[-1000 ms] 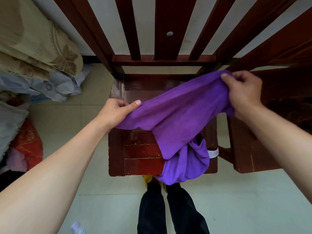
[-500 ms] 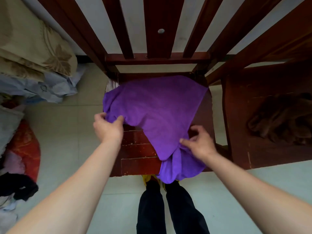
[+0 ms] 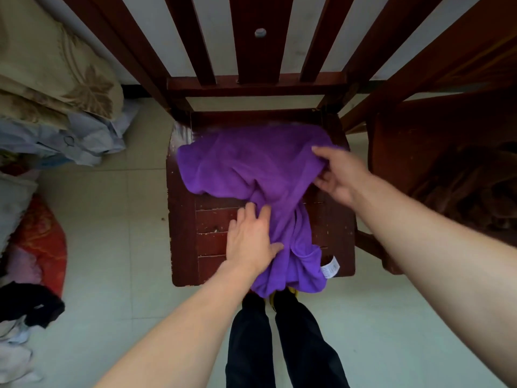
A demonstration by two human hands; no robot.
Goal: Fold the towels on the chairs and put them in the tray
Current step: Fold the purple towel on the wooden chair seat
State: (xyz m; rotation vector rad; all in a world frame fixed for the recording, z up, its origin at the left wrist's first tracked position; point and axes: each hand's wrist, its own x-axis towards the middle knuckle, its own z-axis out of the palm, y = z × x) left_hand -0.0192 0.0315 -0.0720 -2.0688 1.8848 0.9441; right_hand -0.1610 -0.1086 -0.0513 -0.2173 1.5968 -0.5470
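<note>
Towel (image 3: 251, 163), purple, lay across the chair seat's (image 3: 181, 233) back edge, tail running off the front edge, left hand (image 3: 249, 239) flat on the tail, right hand (image 3: 340, 175) at its right corner, grip unclear tbh.

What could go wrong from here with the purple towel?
1. The towel's near end hangs over the front edge of the seat. If the left hand resting on it lifts, the towel may slide to the floor.
2. The towel is bunched and twisted in the middle. A fold started now from the right hand at its right edge would likely come out uneven.
</note>
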